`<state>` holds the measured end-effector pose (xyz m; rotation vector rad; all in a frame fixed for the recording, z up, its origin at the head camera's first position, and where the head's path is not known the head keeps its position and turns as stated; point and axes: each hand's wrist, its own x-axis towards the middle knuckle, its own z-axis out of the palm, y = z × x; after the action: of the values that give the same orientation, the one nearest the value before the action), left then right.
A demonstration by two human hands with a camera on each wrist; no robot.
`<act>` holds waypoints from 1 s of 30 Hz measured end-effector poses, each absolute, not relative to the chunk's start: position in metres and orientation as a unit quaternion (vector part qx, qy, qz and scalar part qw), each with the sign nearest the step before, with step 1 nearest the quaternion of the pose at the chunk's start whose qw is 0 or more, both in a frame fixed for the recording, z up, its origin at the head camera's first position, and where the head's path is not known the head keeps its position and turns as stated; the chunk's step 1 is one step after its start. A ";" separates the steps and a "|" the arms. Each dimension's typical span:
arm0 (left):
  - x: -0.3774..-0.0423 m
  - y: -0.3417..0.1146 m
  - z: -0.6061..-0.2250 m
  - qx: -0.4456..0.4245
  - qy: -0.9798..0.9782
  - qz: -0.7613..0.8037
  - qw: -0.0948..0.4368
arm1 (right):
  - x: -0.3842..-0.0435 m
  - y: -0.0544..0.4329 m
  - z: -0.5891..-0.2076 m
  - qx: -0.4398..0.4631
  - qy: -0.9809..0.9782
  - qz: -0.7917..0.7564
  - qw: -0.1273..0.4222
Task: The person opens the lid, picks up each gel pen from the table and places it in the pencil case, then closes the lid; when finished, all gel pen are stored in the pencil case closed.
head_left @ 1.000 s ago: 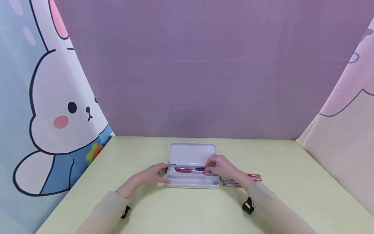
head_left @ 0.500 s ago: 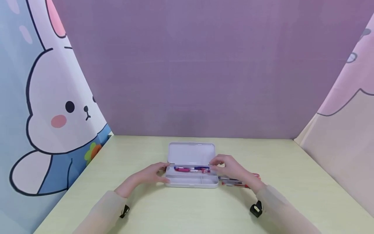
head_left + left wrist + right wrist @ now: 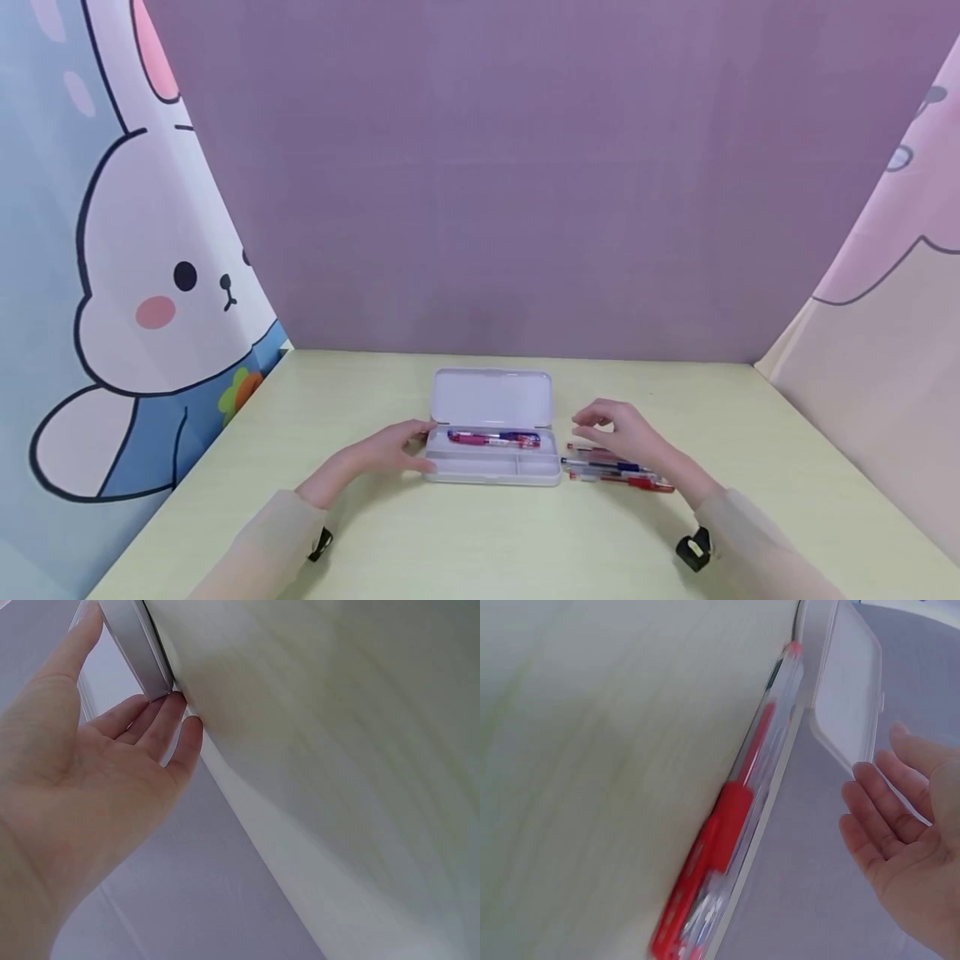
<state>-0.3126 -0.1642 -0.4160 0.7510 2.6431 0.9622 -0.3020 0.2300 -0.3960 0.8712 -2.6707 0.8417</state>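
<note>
A white pencil case (image 3: 493,478) lies on the table with its lid (image 3: 492,397) raised at the back. Two pens (image 3: 495,438), one blue-capped and one red, rest in its rear compartment. My left hand (image 3: 386,446) holds the case's left end, thumb at the front and fingers behind; the left wrist view shows that hand (image 3: 112,750) against the end wall. Right of the case, my right hand (image 3: 618,425) hovers with fingers loosely bent and nothing in them. Below it lie several pens; a red-capped one (image 3: 731,817) is close in the right wrist view.
The pale wooden table (image 3: 480,542) ends at a purple backdrop (image 3: 487,183). A curtain with a cartoon rabbit (image 3: 150,333) hangs at the left, and a pink and cream one (image 3: 892,333) at the right. Both wrists carry small black devices.
My right hand has let go of a pen in the rear compartment and moved right, away from the case to over the loose pens. My left hand has stayed at the case's left end.
</note>
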 end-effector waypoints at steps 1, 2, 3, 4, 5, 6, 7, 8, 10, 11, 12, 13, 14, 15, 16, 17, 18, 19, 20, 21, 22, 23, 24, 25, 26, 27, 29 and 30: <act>-0.312 -0.164 -0.416 0.256 0.902 0.327 0.115 | -0.301 0.233 -0.397 0.293 -0.908 0.282 0.105; -0.312 -0.164 -0.416 0.256 0.903 0.325 0.115 | -0.301 0.237 -0.397 0.290 -0.909 0.278 0.106; -0.312 -0.164 -0.417 0.256 0.903 0.324 0.116 | -0.300 0.240 -0.398 0.284 -0.912 0.275 0.107; -0.311 -0.164 -0.417 0.255 0.904 0.324 0.116 | -0.299 0.243 -0.398 0.277 -0.915 0.273 0.106; -0.311 -0.164 -0.417 0.255 0.904 0.323 0.117 | -0.298 0.246 -0.398 0.271 -0.917 0.271 0.107; -0.311 -0.165 -0.417 0.255 0.904 0.324 0.118 | -0.297 0.249 -0.397 0.265 -0.920 0.270 0.107; -0.310 -0.165 -0.417 0.254 0.903 0.324 0.118 | -0.297 0.252 -0.397 0.258 -0.922 0.268 0.106; -0.310 -0.165 -0.417 0.253 0.904 0.324 0.118 | -0.296 0.255 -0.396 0.257 -0.922 0.268 0.108; -0.310 -0.165 -0.417 0.249 0.904 0.326 0.118 | -0.295 0.261 -0.396 0.248 -0.924 0.267 0.110; -0.310 -0.165 -0.418 0.248 0.904 0.327 0.118 | -0.295 0.264 -0.396 0.244 -0.925 0.268 0.114; -0.311 -0.165 -0.418 0.246 0.904 0.328 0.118 | -0.294 0.268 -0.396 0.242 -0.926 0.267 0.115; -0.311 -0.165 -0.419 0.244 0.904 0.330 0.118 | -0.293 0.271 -0.396 0.240 -0.926 0.266 0.117; -0.312 -0.165 -0.420 0.243 0.904 0.331 0.118 | -0.293 0.274 -0.396 0.237 -0.927 0.266 0.118; -0.313 -0.164 -0.420 0.242 0.904 0.332 0.120 | -0.292 0.277 -0.397 0.231 -0.929 0.266 0.118; -0.314 -0.165 -0.421 0.242 0.904 0.332 0.120 | -0.291 0.280 -0.397 0.228 -0.930 0.264 0.118; -0.315 -0.165 -0.421 0.241 0.904 0.332 0.119 | -0.291 0.283 -0.397 0.225 -0.930 0.265 0.117; -0.315 -0.165 -0.422 0.241 0.905 0.331 0.119 | -0.290 0.286 -0.397 0.225 -0.931 0.264 0.115; -0.315 -0.165 -0.422 0.243 0.905 0.328 0.117 | -0.290 0.288 -0.397 0.222 -0.932 0.264 0.113; -0.315 -0.165 -0.422 0.243 0.906 0.327 0.117 | -0.289 0.291 -0.397 0.219 -0.933 0.263 0.112; -0.315 -0.165 -0.422 0.245 0.906 0.326 0.116 | -0.289 0.293 -0.397 0.217 -0.934 0.261 0.111; -0.315 -0.165 -0.422 0.246 0.906 0.324 0.115 | -0.288 0.295 -0.398 0.215 -0.935 0.259 0.110; -0.315 -0.165 -0.422 0.248 0.907 0.322 0.112 | -0.288 0.297 -0.398 0.213 -0.936 0.257 0.109; -0.316 -0.165 -0.421 0.251 0.906 0.322 0.111 | -0.288 0.299 -0.398 0.211 -0.938 0.255 0.106; -0.316 -0.165 -0.421 0.252 0.906 0.323 0.111 | -0.288 0.301 -0.399 0.209 -0.939 0.253 0.104; -0.316 -0.165 -0.421 0.252 0.905 0.324 0.112 | -0.287 0.303 -0.400 0.207 -0.940 0.252 0.102; -0.317 -0.165 -0.421 0.252 0.905 0.325 0.111 | -0.287 0.305 -0.401 0.204 -0.941 0.250 0.099; -0.317 -0.165 -0.421 0.252 0.904 0.326 0.111 | -0.288 0.309 -0.403 0.199 -0.943 0.249 0.093; -0.317 -0.165 -0.420 0.251 0.904 0.327 0.112 | -0.288 0.311 -0.404 0.200 -0.943 0.248 0.091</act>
<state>-0.3167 -0.1648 -0.4204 0.7379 2.6538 0.9590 -0.2881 0.3113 -0.4037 0.5943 -2.8041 0.7383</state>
